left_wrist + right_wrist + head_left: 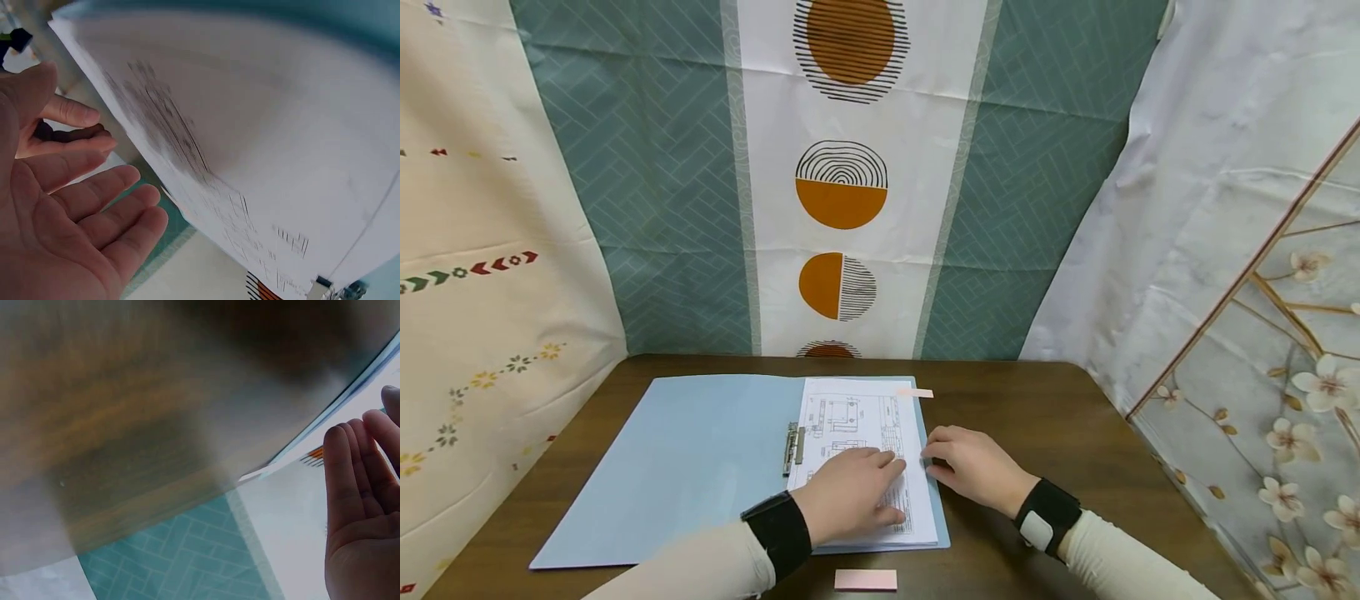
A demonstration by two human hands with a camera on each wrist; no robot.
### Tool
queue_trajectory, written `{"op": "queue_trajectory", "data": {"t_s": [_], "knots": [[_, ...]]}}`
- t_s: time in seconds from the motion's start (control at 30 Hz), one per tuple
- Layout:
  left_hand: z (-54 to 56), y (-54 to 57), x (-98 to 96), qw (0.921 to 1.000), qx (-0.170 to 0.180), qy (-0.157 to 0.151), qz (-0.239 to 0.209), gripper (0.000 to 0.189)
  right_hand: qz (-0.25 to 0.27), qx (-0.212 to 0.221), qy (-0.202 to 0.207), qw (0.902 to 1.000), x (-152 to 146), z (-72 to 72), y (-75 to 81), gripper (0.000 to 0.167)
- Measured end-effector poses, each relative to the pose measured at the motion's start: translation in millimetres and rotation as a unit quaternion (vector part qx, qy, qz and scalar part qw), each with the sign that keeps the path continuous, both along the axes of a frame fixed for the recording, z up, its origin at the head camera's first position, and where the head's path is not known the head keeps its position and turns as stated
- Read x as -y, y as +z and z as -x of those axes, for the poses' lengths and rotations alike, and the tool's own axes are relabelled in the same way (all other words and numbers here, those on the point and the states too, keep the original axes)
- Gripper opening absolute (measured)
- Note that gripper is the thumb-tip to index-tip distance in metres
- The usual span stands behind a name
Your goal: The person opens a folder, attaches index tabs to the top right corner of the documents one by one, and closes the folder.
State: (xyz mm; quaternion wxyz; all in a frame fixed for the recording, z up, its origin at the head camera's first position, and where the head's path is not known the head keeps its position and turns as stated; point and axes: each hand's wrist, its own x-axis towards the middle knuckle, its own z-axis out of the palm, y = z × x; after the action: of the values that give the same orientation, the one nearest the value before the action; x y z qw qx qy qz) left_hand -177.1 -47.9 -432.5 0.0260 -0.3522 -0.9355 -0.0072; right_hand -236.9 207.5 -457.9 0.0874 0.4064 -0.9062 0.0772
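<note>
- And here the light-blue folder (700, 475) is seen lying open on the brown table (1015, 392), its bare left cover spread flat.
- On its right side, a stack of printed papers (880, 417) is held at the left edge by a metal clip (793, 447); line drawings are shown on the top sheet.
- Over the lower half of those papers the left hand (853, 492) is stretched, fingers loosely extended, thumb set apart, nothing gripped; whether the sheet is touched cannot be told.
- At the folder's right edge the right hand (973, 467) is placed, fingers softly bent and kept close together, nothing held; contact with the edge cannot be made out.
- Up top, a pale pink tab (914, 392) is stuck out past the folder's right edge.
- Near the table's front, a pink pad (866, 580) is laid.
</note>
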Motion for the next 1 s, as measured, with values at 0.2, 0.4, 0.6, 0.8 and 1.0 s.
{"op": "queue_trajectory", "data": {"t_s": [0.2,0.4,0.6,0.8,1.0], "knots": [[-12.0,-4.2,0.4,0.9995,0.026,-0.018,-0.006,0.065,0.024,0.011,0.027,0.9993,-5.1,-24.5,0.4,0.023],[-17.6,-10.4,3.4,0.9988,0.034,-0.028,-0.02,0.059,0.026,0.025,0.045,0.9983,-9.0,-43.2,-1.0,0.02],[-19.3,-14.5,3.5,0.9988,0.033,-0.033,-0.016,0.058,0.035,0.003,0.072,0.9968,-12.3,-51.3,-5.8,0.02],[-19.9,-16.1,3.1,0.999,0.019,-0.038,-0.01,0.053,0.028,0.013,0.071,0.997,-14.2,-55.0,-7.6,0.018],[-19.7,-15.8,3.1,0.9987,0.003,-0.048,-0.013,0.05,0.03,0.009,0.074,0.9968,-17.0,-60.2,-8.5,0.014]]}}
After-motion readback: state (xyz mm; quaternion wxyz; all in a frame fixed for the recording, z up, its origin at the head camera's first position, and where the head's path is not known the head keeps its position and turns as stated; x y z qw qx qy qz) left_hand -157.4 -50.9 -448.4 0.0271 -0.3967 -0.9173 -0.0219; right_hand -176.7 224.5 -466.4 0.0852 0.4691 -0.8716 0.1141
